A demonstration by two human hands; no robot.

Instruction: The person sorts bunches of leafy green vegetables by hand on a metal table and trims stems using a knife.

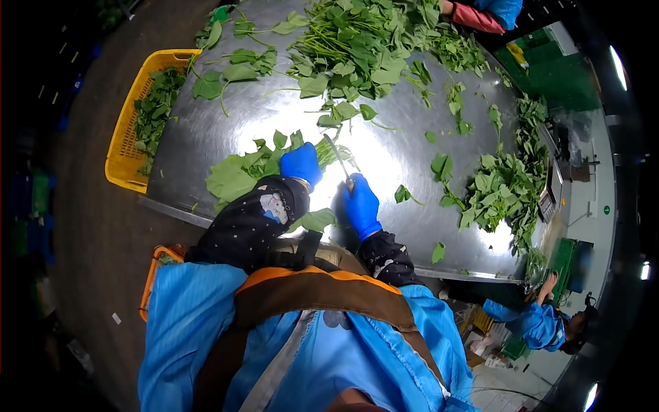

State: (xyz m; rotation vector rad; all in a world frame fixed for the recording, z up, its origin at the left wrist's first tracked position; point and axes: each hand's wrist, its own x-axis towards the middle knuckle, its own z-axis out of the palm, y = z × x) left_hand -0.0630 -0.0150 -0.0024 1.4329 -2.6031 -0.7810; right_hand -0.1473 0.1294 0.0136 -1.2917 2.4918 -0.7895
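My left hand [302, 165], in a blue glove, is closed around a bunch of leafy green stems [233, 180]. The broad leaves spread to the left of the fist, while the stem ends stick out on its right. In my blue-gloved right hand [362, 207] is a knife [340, 159], gripped by its handle. The narrow blade points away from me and lies beside or across the stem ends; exact contact cannot be made out. Both hands are over the shiny metal table [274, 117]. One loose leaf [318, 220] lies close to my body, below the left hand.
A big heap of greens [357, 48] covers the table's far side, and another pile [504, 189] lies right. At the left edge stands a yellow crate [123, 147] containing greens. A co-worker's sleeve [479, 17] reaches in at the top; another person [542, 326] is at lower right.
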